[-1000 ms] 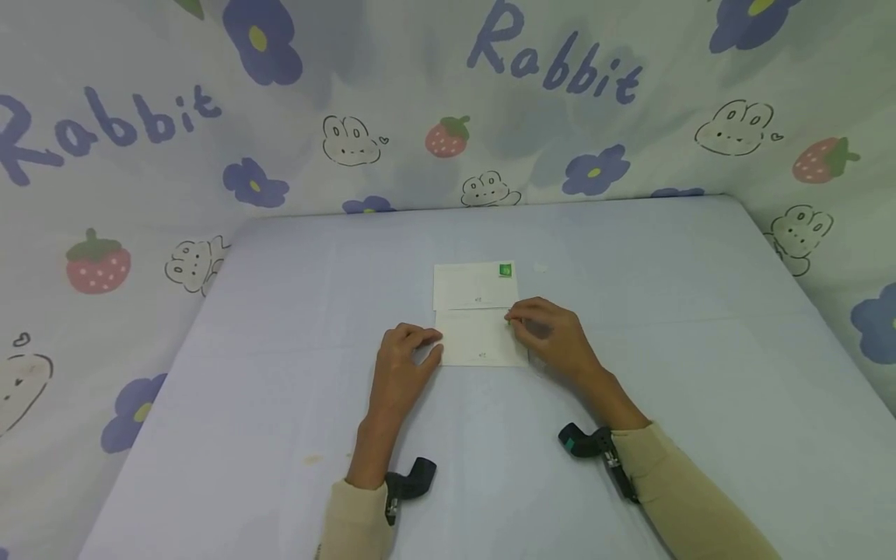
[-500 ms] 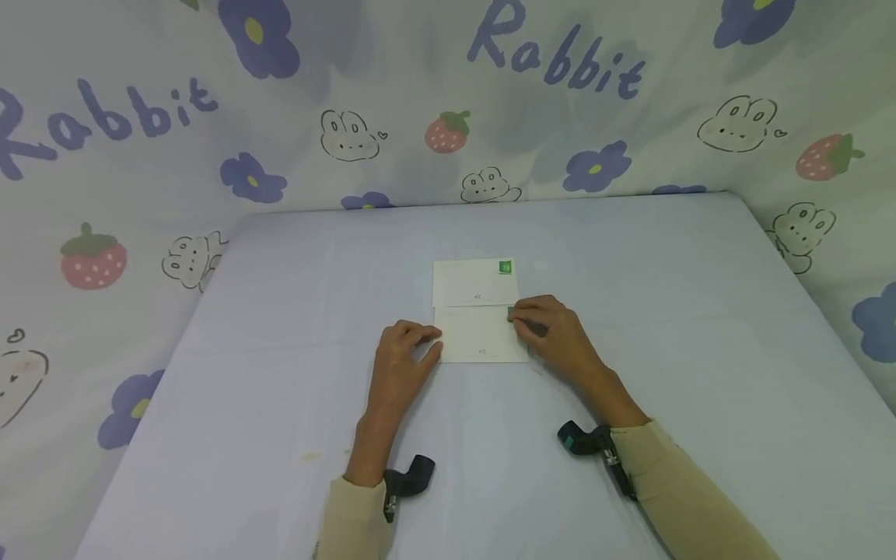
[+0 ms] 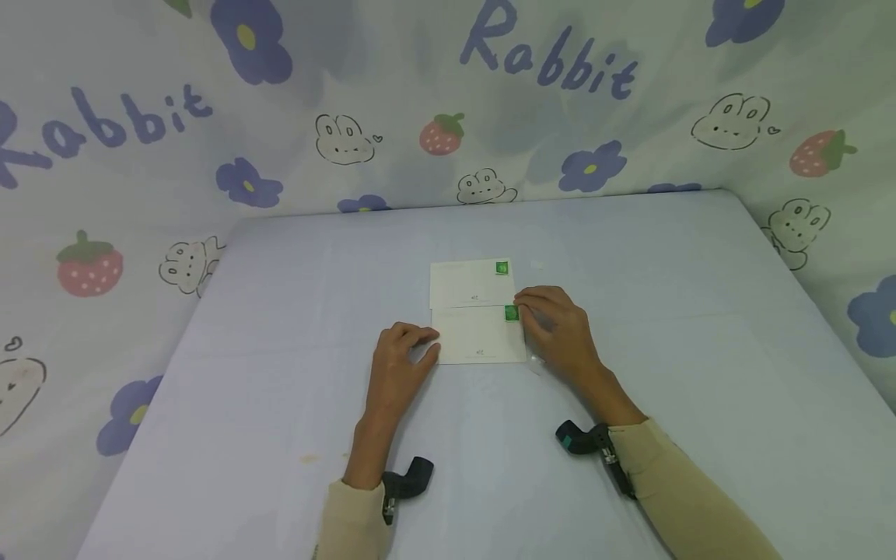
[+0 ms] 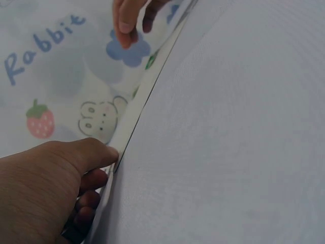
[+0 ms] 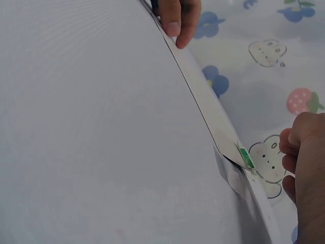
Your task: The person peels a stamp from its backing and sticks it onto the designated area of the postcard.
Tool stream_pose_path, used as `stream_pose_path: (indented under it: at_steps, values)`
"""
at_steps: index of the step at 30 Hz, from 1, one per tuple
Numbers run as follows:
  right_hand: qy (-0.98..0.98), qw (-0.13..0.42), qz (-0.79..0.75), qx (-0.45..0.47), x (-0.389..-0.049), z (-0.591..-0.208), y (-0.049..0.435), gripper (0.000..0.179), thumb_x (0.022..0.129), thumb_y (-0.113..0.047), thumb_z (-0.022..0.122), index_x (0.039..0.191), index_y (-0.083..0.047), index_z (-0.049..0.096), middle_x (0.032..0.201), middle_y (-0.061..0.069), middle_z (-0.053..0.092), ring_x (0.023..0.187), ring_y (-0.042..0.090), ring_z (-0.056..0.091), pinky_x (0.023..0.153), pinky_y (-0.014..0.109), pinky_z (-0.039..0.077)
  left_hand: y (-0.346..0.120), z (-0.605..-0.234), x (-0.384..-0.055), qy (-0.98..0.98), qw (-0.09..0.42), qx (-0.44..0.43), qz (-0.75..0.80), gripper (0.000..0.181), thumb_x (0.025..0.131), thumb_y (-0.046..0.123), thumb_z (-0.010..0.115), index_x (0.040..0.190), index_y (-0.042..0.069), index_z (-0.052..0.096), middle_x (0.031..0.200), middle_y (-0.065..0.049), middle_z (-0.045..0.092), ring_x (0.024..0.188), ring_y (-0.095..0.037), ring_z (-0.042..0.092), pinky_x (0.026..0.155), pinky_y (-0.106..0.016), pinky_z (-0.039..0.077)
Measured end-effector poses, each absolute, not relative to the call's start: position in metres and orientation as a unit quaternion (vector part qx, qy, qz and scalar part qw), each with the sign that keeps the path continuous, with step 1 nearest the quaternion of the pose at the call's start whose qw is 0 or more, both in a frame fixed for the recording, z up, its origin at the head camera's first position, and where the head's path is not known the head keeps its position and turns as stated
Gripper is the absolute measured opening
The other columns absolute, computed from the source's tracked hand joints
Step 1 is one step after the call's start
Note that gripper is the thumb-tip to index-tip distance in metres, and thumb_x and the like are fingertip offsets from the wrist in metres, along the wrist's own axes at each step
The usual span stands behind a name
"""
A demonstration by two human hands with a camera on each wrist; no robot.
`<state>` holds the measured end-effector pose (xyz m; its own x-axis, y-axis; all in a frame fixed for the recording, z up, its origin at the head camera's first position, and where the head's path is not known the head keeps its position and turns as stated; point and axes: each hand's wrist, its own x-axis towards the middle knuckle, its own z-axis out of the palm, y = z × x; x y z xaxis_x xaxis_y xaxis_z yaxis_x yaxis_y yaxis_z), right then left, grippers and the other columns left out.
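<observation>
Two white envelopes lie one in front of the other at mid-table, the back one (image 3: pixel 465 284) with a green stamp (image 3: pixel 502 268) at its top right. On the front envelope (image 3: pixel 476 338) another green stamp (image 3: pixel 512 313) sits at the top right corner. My left hand (image 3: pixel 400 362) touches the front envelope's left edge, thumb and index finger spread apart. My right hand (image 3: pixel 560 330) hovers just right of the front stamp, fingers loosely curled. In the right wrist view the right hand (image 5: pixel 311 165) is apart from the stamp (image 5: pixel 247 157) and holds nothing visible.
A small clear plastic piece (image 3: pixel 536 362) lies by the front envelope's lower right corner, showing as a clear film (image 5: pixel 231 175) in the right wrist view. White cloth covers the table (image 3: pixel 630 272). A printed rabbit curtain (image 3: pixel 392 78) hangs behind and at both sides.
My right fingers have drawn back from the front envelope's corner, up and to the right. The green stamp they covered now shows whole there. The left hand stays at the left edge.
</observation>
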<state>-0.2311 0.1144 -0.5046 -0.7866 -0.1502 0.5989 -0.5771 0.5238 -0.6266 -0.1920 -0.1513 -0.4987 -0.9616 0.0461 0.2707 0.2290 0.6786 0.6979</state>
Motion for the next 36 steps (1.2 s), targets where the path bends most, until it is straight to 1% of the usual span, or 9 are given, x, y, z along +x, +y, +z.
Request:
stream_pose_path:
  at_steps: [7,14,17,21,25,27,32,34,36]
  values:
    - [-0.841,0.215,0.436,0.238,-0.2307,-0.5069,0.1154,0.017,0.088,0.004,0.073,0.104,0.000,0.077,0.114,0.007,0.070,0.114,0.023,0.062,0.099,0.028,0.047,-0.1519,-0.4991,-0.1925,-0.908,0.115,-0.075,-0.397,0.017,0.088,0.010,0.078,0.104,0.010,0.077,0.103,-0.002,0.062,0.096,-0.021,0.052,0.083,-0.035,0.044]
    - [-0.878,0.143,0.406,0.208,-0.2318,-0.5104,0.1186,0.018,0.091,-0.004,0.073,0.109,-0.005,0.077,0.119,0.007,0.068,0.120,0.024,0.059,0.102,0.036,0.046,-0.1489,-0.4996,-0.1952,-0.908,0.113,-0.078,-0.395,0.017,0.088,0.010,0.078,0.104,0.010,0.077,0.102,-0.001,0.062,0.096,-0.020,0.052,0.083,-0.034,0.044]
    - [-0.888,0.119,0.399,0.196,-0.2319,-0.5101,0.1183,0.018,0.091,-0.006,0.074,0.110,-0.007,0.077,0.120,0.006,0.069,0.122,0.023,0.057,0.104,0.037,0.045,-0.1489,-0.4994,-0.1942,-0.909,0.115,-0.077,-0.394,0.016,0.087,0.009,0.078,0.104,0.010,0.077,0.102,-0.002,0.062,0.096,-0.021,0.053,0.082,-0.036,0.044]
    - [-0.889,0.113,0.395,0.203,-0.2322,-0.5091,0.1172,0.019,0.092,-0.006,0.073,0.110,-0.005,0.077,0.120,0.006,0.069,0.122,0.023,0.057,0.103,0.036,0.046,-0.1493,-0.4978,-0.1923,-0.910,0.121,-0.076,-0.390,0.017,0.087,0.009,0.079,0.103,0.009,0.077,0.102,-0.003,0.062,0.096,-0.023,0.053,0.082,-0.037,0.045]
    - [-0.885,0.130,0.392,0.214,-0.2324,-0.5083,0.1163,0.019,0.091,-0.004,0.073,0.110,-0.004,0.076,0.119,0.006,0.068,0.121,0.023,0.058,0.102,0.037,0.047,-0.1496,-0.4952,-0.1918,-0.910,0.124,-0.082,-0.388,0.017,0.087,0.008,0.079,0.104,0.008,0.076,0.104,-0.004,0.062,0.096,-0.023,0.053,0.082,-0.038,0.045]
    - [-0.878,0.157,0.393,0.222,-0.2327,-0.5078,0.1161,0.019,0.091,-0.002,0.073,0.110,-0.003,0.076,0.119,0.006,0.069,0.120,0.023,0.058,0.101,0.037,0.048,-0.1496,-0.4939,-0.1918,-0.909,0.123,-0.082,-0.389,0.017,0.087,0.009,0.078,0.104,0.008,0.076,0.104,-0.004,0.062,0.096,-0.023,0.053,0.082,-0.038,0.044]
    - [-0.845,0.252,0.407,0.241,-0.2337,-0.5062,0.1153,0.017,0.089,0.004,0.071,0.105,0.000,0.077,0.116,0.006,0.070,0.117,0.024,0.060,0.101,0.032,0.047,-0.1498,-0.4942,-0.1915,-0.909,0.121,-0.079,-0.390,0.017,0.087,0.008,0.079,0.104,0.009,0.076,0.103,-0.004,0.062,0.096,-0.023,0.053,0.082,-0.037,0.044]
    - [-0.834,0.271,0.415,0.243,-0.2334,-0.5058,0.1151,0.017,0.088,0.005,0.071,0.104,0.000,0.077,0.115,0.006,0.071,0.116,0.024,0.060,0.101,0.029,0.046,-0.1499,-0.4954,-0.1914,-0.909,0.122,-0.080,-0.390,0.017,0.087,0.009,0.079,0.104,0.009,0.076,0.102,-0.004,0.062,0.096,-0.023,0.054,0.082,-0.037,0.044]
    - [-0.830,0.274,0.421,0.244,-0.2326,-0.5057,0.1151,0.017,0.088,0.006,0.071,0.104,0.000,0.076,0.115,0.006,0.071,0.115,0.024,0.061,0.101,0.027,0.045,-0.1497,-0.4964,-0.1914,-0.908,0.123,-0.081,-0.392,0.017,0.087,0.009,0.079,0.103,0.008,0.077,0.102,-0.004,0.062,0.096,-0.023,0.054,0.081,-0.037,0.044]
